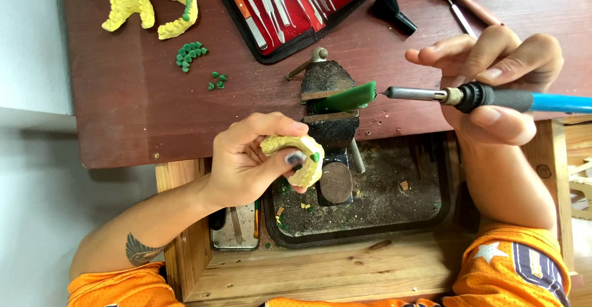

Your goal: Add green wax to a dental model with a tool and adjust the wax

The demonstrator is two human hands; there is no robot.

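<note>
From the head camera, the left hand (246,162) has its grip closed around a yellow dental cast (296,153), thumb on top and fingers beneath, holding it just beside the small bench vise (330,122), probably so that it stays close to the wax. The vise clamps a green wax stick (345,99) at a slight tilt, its free end pointing right, which leaves both hands free. The right hand (493,91) grips a heated wax tool (487,96) with a blue handle, thumb under and fingers curled over, its metal tip almost touching the wax end. Below the vise sits a dark tray (394,220) of debris, seemingly placed to catch scraps. Further back on the red-brown worktop (123,116) lie two more yellow casts (154,8), loose green wax teeth (191,54) and an open instrument case (290,4).
</note>
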